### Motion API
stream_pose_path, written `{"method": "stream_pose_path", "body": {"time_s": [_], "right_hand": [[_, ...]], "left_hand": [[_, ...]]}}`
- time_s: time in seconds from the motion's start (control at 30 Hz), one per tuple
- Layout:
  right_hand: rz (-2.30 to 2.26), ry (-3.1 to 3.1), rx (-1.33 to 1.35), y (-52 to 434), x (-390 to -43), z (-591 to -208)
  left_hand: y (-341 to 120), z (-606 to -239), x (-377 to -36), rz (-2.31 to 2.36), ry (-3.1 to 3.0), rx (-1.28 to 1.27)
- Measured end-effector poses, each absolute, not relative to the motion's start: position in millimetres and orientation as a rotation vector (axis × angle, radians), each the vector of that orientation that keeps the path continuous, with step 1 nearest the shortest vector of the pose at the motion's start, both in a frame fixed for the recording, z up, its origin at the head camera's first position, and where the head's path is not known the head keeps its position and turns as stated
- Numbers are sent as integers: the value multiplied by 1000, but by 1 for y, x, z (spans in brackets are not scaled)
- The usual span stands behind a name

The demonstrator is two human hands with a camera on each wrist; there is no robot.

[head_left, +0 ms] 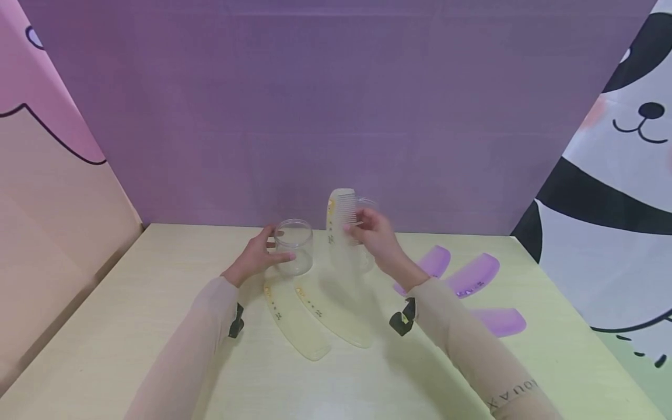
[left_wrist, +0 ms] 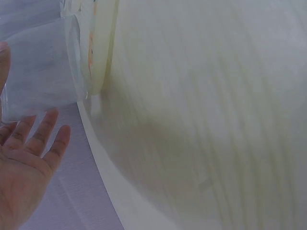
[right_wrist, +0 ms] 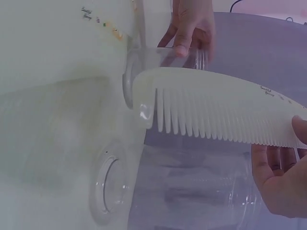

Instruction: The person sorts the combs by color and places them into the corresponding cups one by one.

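My left hand (head_left: 255,256) holds a clear round jar (head_left: 303,251) near the table's back edge, thumb in front and fingers round the far side. The jar's top is open. My right hand (head_left: 382,244) pinches a pale yellow comb (head_left: 340,219) by its toothed side, thumb against fingers. The comb stands nearly upright, just right of the jar, its teeth facing right in the head view. A second clear jar (right_wrist: 192,187) stands beside the comb, partly hidden behind it and the right hand in the head view.
Two more pale yellow combs, a left one (head_left: 294,321) and a right one (head_left: 341,321), lie on the table (head_left: 131,326) in front of the jars. Several purple combs (head_left: 475,275) lie at the right, partly covered by my right arm. A purple backdrop (head_left: 336,105) rises behind the table.
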State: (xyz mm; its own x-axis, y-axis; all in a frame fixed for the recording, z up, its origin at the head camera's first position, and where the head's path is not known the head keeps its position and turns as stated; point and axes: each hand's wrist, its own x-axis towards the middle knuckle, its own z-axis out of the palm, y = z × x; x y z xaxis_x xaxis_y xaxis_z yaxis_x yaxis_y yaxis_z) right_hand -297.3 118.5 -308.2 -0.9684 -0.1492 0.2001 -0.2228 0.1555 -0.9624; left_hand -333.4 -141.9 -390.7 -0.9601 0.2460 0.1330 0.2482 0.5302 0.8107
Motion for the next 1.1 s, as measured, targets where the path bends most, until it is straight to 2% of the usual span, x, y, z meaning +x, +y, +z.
{"method": "stream_pose_path", "body": {"time_s": [0.77,1.1], "right_hand": [[2043,-2114,315,74,-323,-263],[2110,-1955,305,59,-336,-261]], "left_hand": [[-142,-391,-334,-1425,-2758,-444],[-142,-390,-334,-1421,-2759,-440]]}}
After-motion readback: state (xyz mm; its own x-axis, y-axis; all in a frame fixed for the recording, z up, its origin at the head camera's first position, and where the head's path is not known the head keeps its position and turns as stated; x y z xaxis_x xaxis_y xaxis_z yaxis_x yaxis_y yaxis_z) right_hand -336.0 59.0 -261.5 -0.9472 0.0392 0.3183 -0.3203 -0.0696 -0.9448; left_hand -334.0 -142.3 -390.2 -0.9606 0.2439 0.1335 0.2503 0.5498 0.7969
